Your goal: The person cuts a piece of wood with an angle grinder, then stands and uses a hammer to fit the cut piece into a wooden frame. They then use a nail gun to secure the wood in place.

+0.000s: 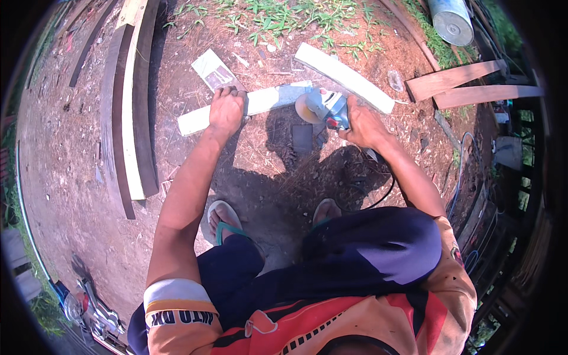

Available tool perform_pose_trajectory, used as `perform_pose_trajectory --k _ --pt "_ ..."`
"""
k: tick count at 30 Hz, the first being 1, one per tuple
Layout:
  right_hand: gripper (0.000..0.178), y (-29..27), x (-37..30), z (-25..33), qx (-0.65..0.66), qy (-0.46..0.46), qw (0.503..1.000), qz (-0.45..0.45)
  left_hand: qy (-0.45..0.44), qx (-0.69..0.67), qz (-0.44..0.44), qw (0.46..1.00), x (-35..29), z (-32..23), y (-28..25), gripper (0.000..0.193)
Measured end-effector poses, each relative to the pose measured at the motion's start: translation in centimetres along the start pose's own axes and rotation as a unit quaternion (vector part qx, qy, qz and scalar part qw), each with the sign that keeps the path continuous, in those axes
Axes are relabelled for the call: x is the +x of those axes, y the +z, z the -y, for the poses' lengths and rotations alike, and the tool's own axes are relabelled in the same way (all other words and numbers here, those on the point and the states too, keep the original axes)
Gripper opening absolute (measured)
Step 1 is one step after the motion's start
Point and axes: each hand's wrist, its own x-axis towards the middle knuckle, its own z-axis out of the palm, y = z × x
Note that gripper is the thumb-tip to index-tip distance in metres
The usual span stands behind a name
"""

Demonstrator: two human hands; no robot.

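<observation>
A pale wooden board (272, 100) lies across the ground in front of my feet. My left hand (228, 108) is closed over it, left of its middle, pressing it down. With my right hand (364, 123) I grip a blue-grey angle grinder (331, 109) by its body. Its round disc (307, 109) is at the board's right end; whether it touches the wood cannot be told. A black cord (387, 192) trails from the grinder toward my right knee.
A second pale board (346, 77) lies just beyond the grinder, and a short flat piece (216, 70) behind my left hand. Long planks (131, 112) lie at the left. Brown boards (461, 81) and a metal bucket (451, 22) are at the right. Sandalled feet (223, 219) stand close by.
</observation>
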Motion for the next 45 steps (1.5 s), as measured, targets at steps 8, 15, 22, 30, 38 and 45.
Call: perform_pose_trajectory --k 8,15,22,30,38,45 --pt "0.071 1.2 -1.4 -0.8 0.059 0.026 0.997 -0.041 -0.004 0.01 -0.006 1.0 0.0 -0.2 0.0 0.024" --pt "0.07 2.8 -0.8 0.0 0.059 -0.035 0.995 -0.073 -0.026 0.035 0.071 0.997 0.0 -0.6 -0.5 0.029" --pt "0.066 2.5 -1.2 1.1 0.042 -0.023 0.998 -0.047 -0.05 0.002 0.073 0.996 -0.6 -0.3 -0.7 0.028" --pt "0.075 7.7 -4.5 -4.7 0.396 0.131 0.902 -0.107 -0.037 -0.02 0.006 0.999 -0.5 0.4 0.3 0.036" --pt "0.06 14.9 -9.6 -8.0 0.893 0.042 0.446 -0.035 -0.074 0.009 0.094 0.993 0.2 0.0 0.2 0.075" --pt "0.069 22.3 -11.8 -11.3 0.981 -0.162 0.109 -0.008 -0.106 -0.013 0.063 0.992 0.2 -3.7 -0.3 0.086"
